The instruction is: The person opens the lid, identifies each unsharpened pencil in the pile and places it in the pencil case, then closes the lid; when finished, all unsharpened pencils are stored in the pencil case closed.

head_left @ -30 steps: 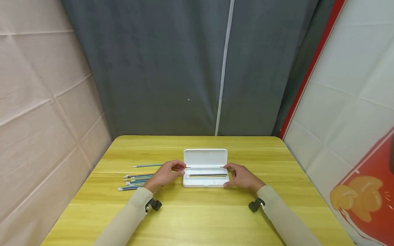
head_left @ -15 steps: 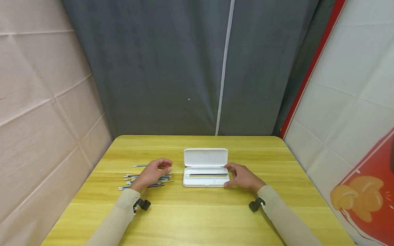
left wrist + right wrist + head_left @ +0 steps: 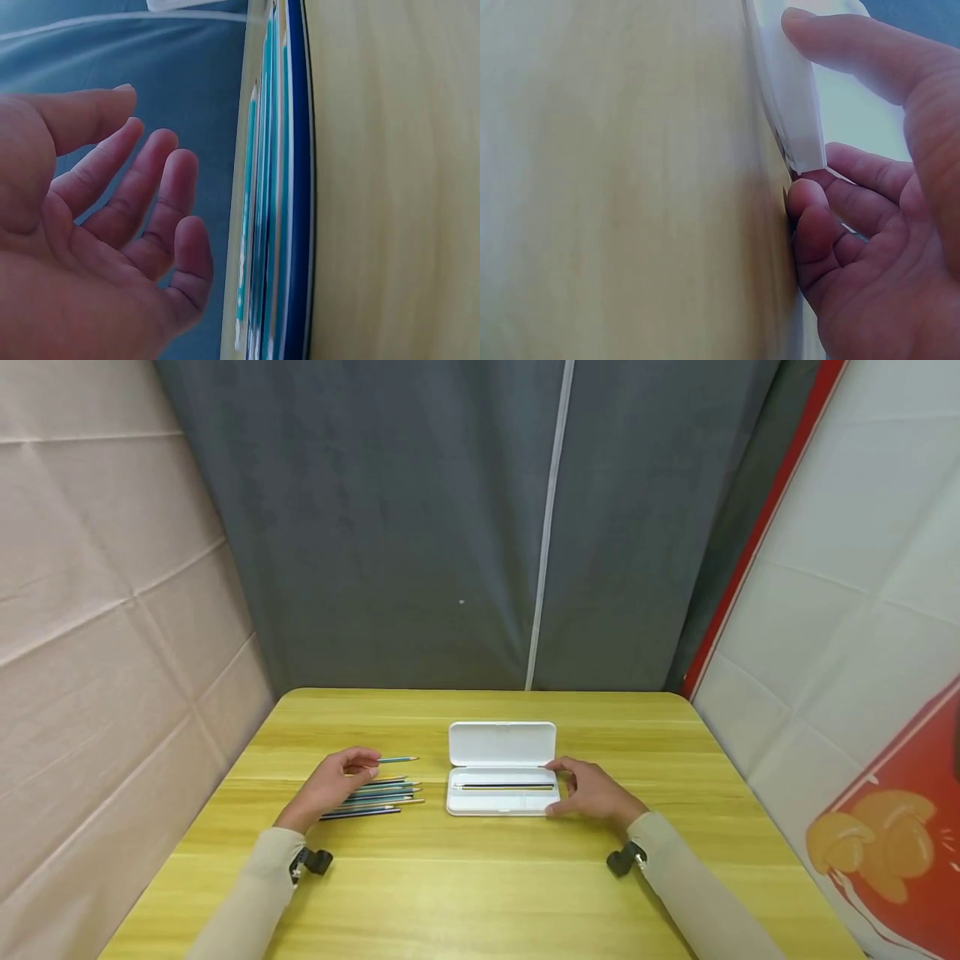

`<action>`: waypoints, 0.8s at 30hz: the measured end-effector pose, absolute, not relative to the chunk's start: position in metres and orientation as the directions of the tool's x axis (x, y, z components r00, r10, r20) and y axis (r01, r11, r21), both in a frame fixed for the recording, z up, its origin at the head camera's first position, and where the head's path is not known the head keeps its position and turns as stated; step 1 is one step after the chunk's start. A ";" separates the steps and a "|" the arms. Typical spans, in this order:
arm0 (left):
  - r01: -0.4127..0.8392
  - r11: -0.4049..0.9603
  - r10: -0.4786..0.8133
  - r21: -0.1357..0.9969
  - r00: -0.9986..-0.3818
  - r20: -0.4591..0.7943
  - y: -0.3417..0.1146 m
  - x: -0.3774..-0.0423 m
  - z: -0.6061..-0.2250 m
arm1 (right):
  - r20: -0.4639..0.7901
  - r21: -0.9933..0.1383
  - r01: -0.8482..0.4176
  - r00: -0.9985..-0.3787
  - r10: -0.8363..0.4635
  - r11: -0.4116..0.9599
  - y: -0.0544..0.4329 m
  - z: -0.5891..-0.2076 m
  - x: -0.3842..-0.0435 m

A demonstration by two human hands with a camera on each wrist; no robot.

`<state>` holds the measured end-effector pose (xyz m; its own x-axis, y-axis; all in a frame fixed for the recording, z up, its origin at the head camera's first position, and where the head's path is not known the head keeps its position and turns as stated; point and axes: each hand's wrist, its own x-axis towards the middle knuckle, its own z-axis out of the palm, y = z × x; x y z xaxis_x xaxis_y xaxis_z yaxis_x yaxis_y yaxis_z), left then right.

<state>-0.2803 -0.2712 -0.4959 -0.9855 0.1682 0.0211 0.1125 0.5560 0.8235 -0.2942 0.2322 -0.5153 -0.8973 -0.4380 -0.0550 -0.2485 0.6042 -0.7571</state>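
A white pencil case [image 3: 502, 807] lies open on the table, its lid [image 3: 501, 743] tilted back. Inside it, dark and yellow pencils [image 3: 506, 787] lie lengthwise. My right hand [image 3: 596, 793] grips the case's right end, thumb at the near corner and forefinger at the hinge side; the right wrist view shows the thumb on the white wall [image 3: 787, 97]. Over a row of several pencils [image 3: 382, 795] hovers my left hand [image 3: 330, 787], fingers loosely bent and nothing held in the left wrist view. One teal pencil [image 3: 397, 760] lies apart, behind the row, partly hidden by the fingers.
The yellow wood-grain table [image 3: 480, 877] ends at a grey curtain [image 3: 390, 527] behind. Pale cloth [image 3: 112, 610] hangs at the left, and a white sheet with a red print [image 3: 900, 827] at the right. Small black wrist cameras [image 3: 318, 862] sit below both hands.
My left hand has left the case's left end and moved left over the pencils. My right hand and the case stay in place.
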 end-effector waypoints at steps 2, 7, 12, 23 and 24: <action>0.108 0.562 0.159 0.820 -0.987 0.021 -0.280 -0.279 -0.497 | -0.057 -0.755 -0.249 -0.897 -0.439 0.606 0.232 -0.516 -0.294; 0.084 0.559 0.131 0.825 -0.991 0.012 -0.302 -0.275 -0.498 | -0.056 -0.757 -0.244 -0.900 -0.432 0.607 0.232 -0.516 -0.294; 0.079 0.569 0.118 0.818 -0.993 0.013 -0.320 -0.269 -0.496 | -0.045 -0.741 -0.262 -0.899 -0.435 0.618 0.233 -0.517 -0.296; 0.097 0.712 0.076 0.695 -0.995 0.061 -0.350 -0.265 -0.497 | -0.032 -0.743 -0.277 -0.895 -0.446 0.609 0.234 -0.517 -0.295; 0.091 0.721 0.068 0.686 -0.996 0.062 -0.352 -0.265 -0.497 | -0.033 -0.746 -0.275 -0.894 -0.446 0.607 0.234 -0.517 -0.295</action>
